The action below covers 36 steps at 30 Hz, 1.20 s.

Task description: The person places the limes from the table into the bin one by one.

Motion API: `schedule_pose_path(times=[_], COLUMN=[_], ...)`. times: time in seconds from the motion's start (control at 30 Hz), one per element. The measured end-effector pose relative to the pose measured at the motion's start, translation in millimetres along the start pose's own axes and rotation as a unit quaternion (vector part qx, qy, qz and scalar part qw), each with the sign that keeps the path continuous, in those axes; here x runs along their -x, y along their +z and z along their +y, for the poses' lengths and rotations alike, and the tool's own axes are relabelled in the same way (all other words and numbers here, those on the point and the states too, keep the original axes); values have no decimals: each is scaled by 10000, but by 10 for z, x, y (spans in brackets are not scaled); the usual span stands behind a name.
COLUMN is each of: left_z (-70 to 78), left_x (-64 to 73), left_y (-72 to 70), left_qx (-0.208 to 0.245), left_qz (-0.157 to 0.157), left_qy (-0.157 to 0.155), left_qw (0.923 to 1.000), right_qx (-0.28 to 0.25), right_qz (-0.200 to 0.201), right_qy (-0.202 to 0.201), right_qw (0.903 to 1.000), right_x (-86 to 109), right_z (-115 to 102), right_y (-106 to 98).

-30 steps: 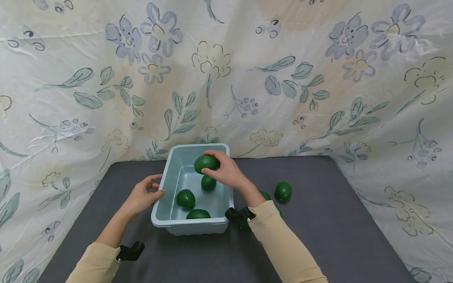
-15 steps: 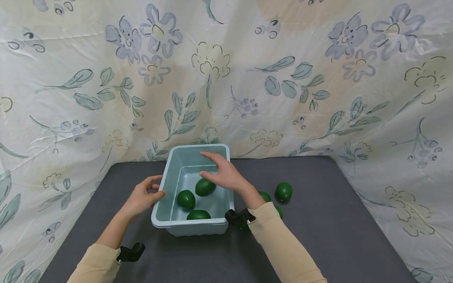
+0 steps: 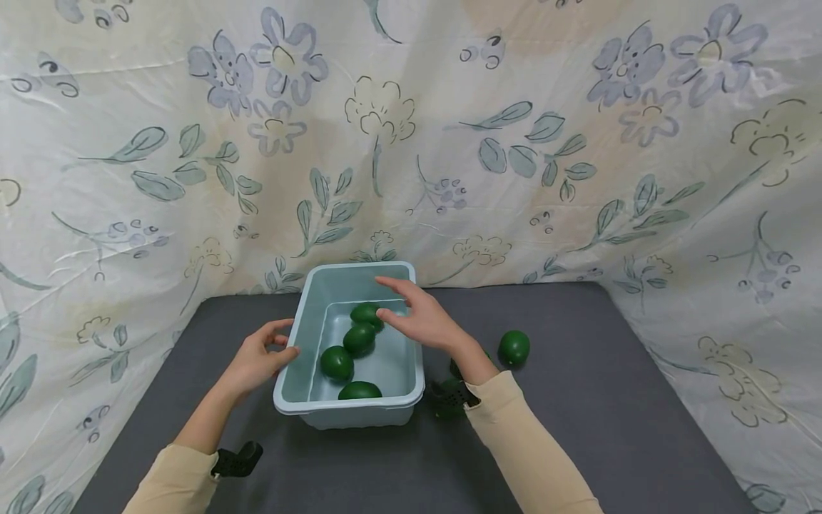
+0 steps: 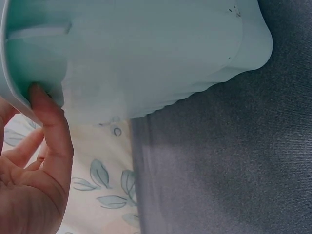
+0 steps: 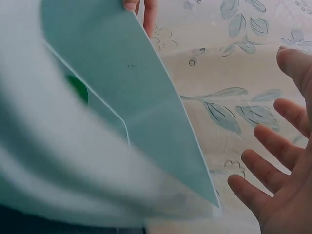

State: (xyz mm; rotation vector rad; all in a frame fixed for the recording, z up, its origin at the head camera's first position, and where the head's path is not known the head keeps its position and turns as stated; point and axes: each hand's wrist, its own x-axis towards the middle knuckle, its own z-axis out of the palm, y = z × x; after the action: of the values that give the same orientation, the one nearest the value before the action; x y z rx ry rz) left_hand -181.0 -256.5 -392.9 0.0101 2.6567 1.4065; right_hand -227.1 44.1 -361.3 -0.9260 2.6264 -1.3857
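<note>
- The grey table (image 3: pixel 610 400) leaves my right forearm room, so I would swing it out wide and unhurried.
- The pale blue bin (image 3: pixel 347 405) is my clock, 12 at its far rim. It stands level, and placing each piece low should keep it so.
- My left hand (image 3: pixel 255 357), at 9 o'clock, pinches the rim. A light, steady hold should be enough; squeezing harder might tip the bin.
- My right hand (image 3: pixel 420 314) reaches over the 2 o'clock rim, thumb and fingers apart, grasping nothing. I judge the step to be leaving the fruit settled and lifting clear without nudging it.
- Four green fruits lie inside: the far fruit (image 3: pixel 364 313) near 12, beside my thumb, one mid-bin, one toward 7, one at 6. Gentle releases suit them; they probably roll.
- Outside, a lone fruit (image 3: pixel 514 348) sits at 3; partly hidden fruits (image 3: pixel 447 410) sit under my wrist at 4, easily knocked.
</note>
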Motion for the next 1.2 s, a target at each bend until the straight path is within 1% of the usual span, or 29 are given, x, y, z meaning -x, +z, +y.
schedule_pose_path(times=[0.17, 0.4, 0.63, 0.9, 1.07, 1.2], left_z=[2, 14, 18, 20, 18, 12], left_x=[2, 10, 3, -5, 1, 7], left_y=[3, -10, -13, -14, -13, -13], left_qx=[26, 44, 39, 34, 34, 49], left_qz=[-6, 4, 13, 14, 15, 9], left_qy=[10, 38, 31, -22, -15, -12], left_qw=[10000, 10000, 10000, 10000, 10000, 10000], right_qx=[27, 231, 206, 169, 162, 78], right_qz=[174, 499, 610, 842, 922, 908], right_qy=[-109, -92, -76, -104, -84, -62], right_qw=[9998, 9984, 9979, 9963, 9956, 9958], right_x=[123, 281, 450, 651, 776, 887], right_z=[93, 214, 340, 497, 602, 705], right_y=[-97, -235, -341, -459, -488, -489])
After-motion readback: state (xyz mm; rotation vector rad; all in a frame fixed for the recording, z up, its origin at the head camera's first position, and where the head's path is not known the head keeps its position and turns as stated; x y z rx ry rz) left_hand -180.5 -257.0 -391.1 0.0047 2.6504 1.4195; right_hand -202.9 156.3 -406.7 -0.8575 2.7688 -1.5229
